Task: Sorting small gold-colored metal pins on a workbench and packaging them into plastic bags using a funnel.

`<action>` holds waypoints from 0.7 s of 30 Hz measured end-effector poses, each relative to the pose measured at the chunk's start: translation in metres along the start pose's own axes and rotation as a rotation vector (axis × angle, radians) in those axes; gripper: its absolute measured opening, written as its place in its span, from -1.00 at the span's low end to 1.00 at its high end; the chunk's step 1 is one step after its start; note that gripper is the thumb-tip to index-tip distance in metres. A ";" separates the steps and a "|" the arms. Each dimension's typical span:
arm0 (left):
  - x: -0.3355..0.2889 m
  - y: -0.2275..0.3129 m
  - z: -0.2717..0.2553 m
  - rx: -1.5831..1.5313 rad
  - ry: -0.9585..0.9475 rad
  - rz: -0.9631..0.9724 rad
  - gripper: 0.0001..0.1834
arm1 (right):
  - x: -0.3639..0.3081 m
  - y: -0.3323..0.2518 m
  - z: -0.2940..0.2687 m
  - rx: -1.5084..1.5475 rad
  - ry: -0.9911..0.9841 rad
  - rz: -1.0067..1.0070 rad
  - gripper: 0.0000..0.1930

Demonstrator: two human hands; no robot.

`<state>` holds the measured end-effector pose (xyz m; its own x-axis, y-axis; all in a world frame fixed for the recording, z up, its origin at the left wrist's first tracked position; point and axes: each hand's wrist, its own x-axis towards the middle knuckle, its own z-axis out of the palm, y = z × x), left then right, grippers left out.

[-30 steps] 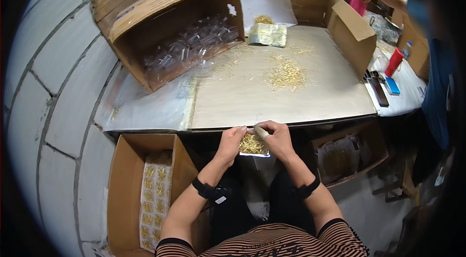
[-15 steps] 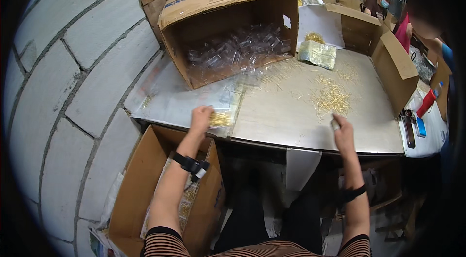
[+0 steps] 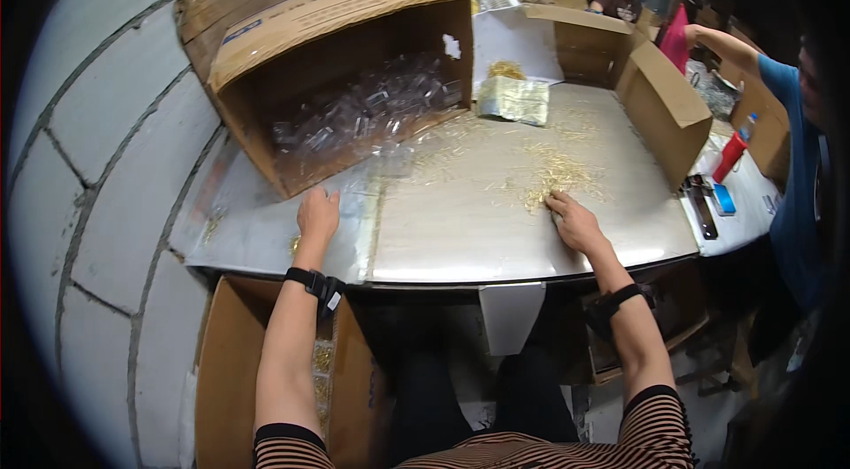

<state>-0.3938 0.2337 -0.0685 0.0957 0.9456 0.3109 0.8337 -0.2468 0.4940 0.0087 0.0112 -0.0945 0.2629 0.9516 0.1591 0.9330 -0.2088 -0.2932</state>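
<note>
At the table's front left, my left hand [image 3: 319, 216] is over the pale plastic sheet [image 3: 248, 234], just below the open mouth of a big cardboard box [image 3: 232, 115]. Its back faces me and hides most of the fingers. A small bit of a gold-coloured cluster [image 3: 295, 244] shows beside that wrist. My right hand [image 3: 577, 223] has its fingers bent together at the near edge of a loose pile of thin gold-coloured pins [image 3: 567, 173]. The fingertips touch the pins; how many they pinch is hidden. Clear plastic boxes [image 3: 372, 106] fill the cardboard box's floor in a heap.
A yellowish packet [image 3: 513, 100] lies behind the pile, with more gold pieces [image 3: 506, 69] beyond it. Cardboard flaps [image 3: 664, 106] wall off the right side. Below left stands an open carton [image 3: 232, 372]. At right, a person in a blue shirt [image 3: 792, 194] is close by.
My view has swung, so the table sits further left. My left hand has left the gold-coloured cluster it was beside. My right hand has moved forward, from short of the pile onto its edge.
</note>
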 end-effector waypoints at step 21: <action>-0.110 0.110 0.019 -1.321 -0.417 -0.384 -0.73 | 0.021 -0.020 0.020 -0.129 -0.085 0.188 -0.35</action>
<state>-0.3028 0.1070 -0.0637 0.3271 0.9324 -0.1538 -0.2399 0.2393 0.9408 -0.0095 0.0397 -0.1041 0.4188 0.9075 0.0315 0.8945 -0.4063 -0.1867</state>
